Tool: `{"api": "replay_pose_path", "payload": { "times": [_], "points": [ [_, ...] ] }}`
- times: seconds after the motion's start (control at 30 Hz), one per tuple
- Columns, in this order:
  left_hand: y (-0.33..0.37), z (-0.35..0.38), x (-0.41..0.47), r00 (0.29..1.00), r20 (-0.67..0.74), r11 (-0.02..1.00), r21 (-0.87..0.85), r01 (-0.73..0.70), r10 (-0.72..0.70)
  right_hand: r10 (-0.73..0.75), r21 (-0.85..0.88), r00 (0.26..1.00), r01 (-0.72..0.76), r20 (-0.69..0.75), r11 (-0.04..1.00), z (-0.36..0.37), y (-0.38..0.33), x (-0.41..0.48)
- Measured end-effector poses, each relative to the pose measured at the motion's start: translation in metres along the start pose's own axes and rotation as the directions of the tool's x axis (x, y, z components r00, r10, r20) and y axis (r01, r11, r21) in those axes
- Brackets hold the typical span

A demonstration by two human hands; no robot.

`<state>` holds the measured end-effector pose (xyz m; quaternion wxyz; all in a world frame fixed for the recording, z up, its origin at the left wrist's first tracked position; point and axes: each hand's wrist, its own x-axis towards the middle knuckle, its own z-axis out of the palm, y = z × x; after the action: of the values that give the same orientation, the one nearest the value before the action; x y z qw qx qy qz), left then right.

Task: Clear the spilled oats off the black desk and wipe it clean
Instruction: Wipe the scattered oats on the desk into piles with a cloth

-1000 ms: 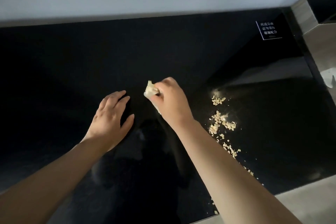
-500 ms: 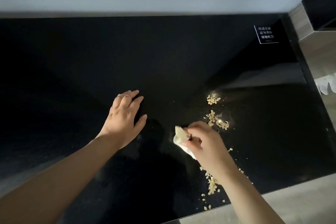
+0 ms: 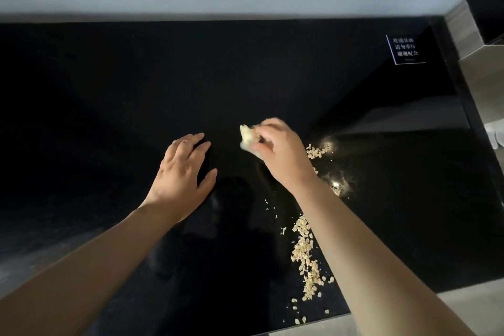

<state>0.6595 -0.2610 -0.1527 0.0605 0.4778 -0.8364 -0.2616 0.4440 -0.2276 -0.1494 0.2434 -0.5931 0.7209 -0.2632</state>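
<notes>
Pale oats (image 3: 306, 262) lie in a strip near the front edge of the glossy black desk (image 3: 109, 117), with smaller patches farther back beside my right forearm (image 3: 316, 150). My right hand (image 3: 281, 153) grips a crumpled pale tissue (image 3: 247, 136) at mid-desk, left of the far oats; the hand is motion-blurred. My left hand (image 3: 185, 172) lies flat on the desk with fingers spread, to the left of the tissue. My right forearm covers part of the oat trail.
A small black sign with white writing (image 3: 405, 49) stands at the desk's back right. A light wall runs behind the desk. The desk's right edge meets a grey wooden unit (image 3: 469, 35). Grey floor (image 3: 463, 303) shows past the front edge.
My right hand with the tissue has swung from near the front oats back up toward mid-desk. More oats now lie gathered near the front edge. My left hand stays planted.
</notes>
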Motion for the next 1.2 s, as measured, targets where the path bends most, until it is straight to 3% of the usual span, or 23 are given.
{"api": "replay_pose_path", "payload": {
  "times": [0.13, 0.23, 0.33, 0.47, 0.6, 0.73, 0.93, 1.1, 1.2],
  "points": [
    [0.000, 0.002, 0.000, 1.000, -0.013, 1.000, 0.002, -0.005, 0.005, -0.047, 0.027, 0.975, 0.042, 0.218, 0.999, -0.010, -0.003, -0.061],
    [0.003, 0.002, 0.000, 1.000, -0.022, 1.000, 0.004, 0.010, -0.010, 0.017, 0.073, 0.939, -0.045, 0.343, 0.996, -0.021, -0.003, -0.092],
    [0.008, 0.002, 0.001, 0.999, -0.012, 0.999, 0.007, 0.031, -0.031, 0.053, 0.156, 0.947, -0.107, 0.316, 0.982, -0.040, -0.009, -0.092],
    [0.013, 0.003, 0.000, 0.999, 0.006, 0.999, 0.009, 0.052, -0.052, 0.089, 0.230, 0.991, -0.109, 0.097, 0.967, -0.076, -0.005, -0.051],
    [0.020, 0.006, 0.002, 0.998, 0.019, 0.999, 0.010, 0.053, -0.053, 0.097, 0.013, 0.993, -0.096, -0.068, 0.995, -0.099, 0.035, 0.008],
    [0.027, 0.010, 0.005, 0.999, 0.014, 0.999, 0.023, 0.038, -0.038, 0.088, -0.115, 0.996, -0.086, 0.015, 0.990, -0.088, 0.065, 0.032],
    [0.041, 0.018, 0.009, 0.999, 0.035, 0.999, 0.052, -0.003, 0.001, 0.108, 0.058, 0.992, -0.111, 0.059, 0.992, -0.066, 0.059, -0.038],
    [0.049, 0.022, 0.016, 0.999, 0.038, 0.993, 0.118, -0.013, 0.009, 0.146, 0.091, 0.958, -0.173, 0.248, 0.981, -0.059, 0.041, -0.110],
    [0.050, 0.025, 0.016, 0.999, 0.031, 0.987, 0.160, -0.022, 0.017, 0.162, 0.159, 0.969, -0.192, 0.184, 0.968, -0.076, 0.031, -0.114]
  ]
}}
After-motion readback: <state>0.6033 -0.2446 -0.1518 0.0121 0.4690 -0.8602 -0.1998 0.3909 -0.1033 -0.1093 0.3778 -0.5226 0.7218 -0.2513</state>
